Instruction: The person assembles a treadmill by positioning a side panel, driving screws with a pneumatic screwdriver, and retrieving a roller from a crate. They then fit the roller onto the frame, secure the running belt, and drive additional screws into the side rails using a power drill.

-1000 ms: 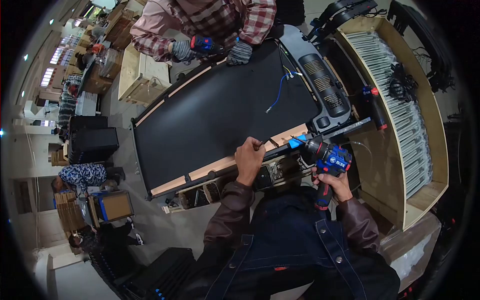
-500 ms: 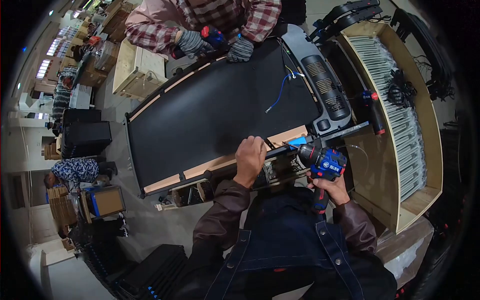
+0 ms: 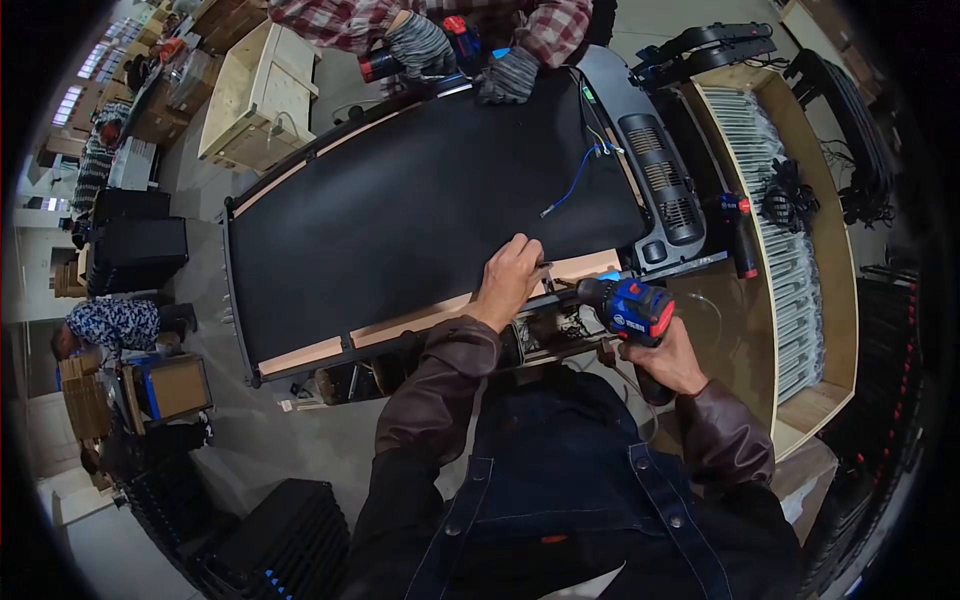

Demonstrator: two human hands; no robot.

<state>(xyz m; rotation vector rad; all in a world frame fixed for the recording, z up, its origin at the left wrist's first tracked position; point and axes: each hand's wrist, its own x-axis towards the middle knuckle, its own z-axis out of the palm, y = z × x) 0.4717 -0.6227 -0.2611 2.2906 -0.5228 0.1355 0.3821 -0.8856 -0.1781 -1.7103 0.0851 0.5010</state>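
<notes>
A treadmill deck with a black running belt (image 3: 420, 190) lies in front of me, a pale strip (image 3: 410, 317) along its near edge. My right hand (image 3: 672, 358) is wrapped round the handle of a blue and black cordless drill (image 3: 630, 308). The drill's nose points left at the near rail, beside a small blue piece (image 3: 608, 275). My left hand (image 3: 511, 278) rests at the same edge, just left of the drill's tip, with its fingers pinched together; what they hold is too small to make out. Loose wires (image 3: 575, 185) lie on the belt.
Across the deck, a co-worker in striped gloves (image 3: 508, 75) holds another drill (image 3: 462, 42). On the right stands a wooden crate (image 3: 845, 300) of wrapped parts, with a third drill (image 3: 742, 240) at its near side. Another wooden crate (image 3: 262, 95) stands at far left.
My left hand has shifted right along the near edge. The drill in my right hand has moved left past the blue piece and turned. My view has shifted slightly.
</notes>
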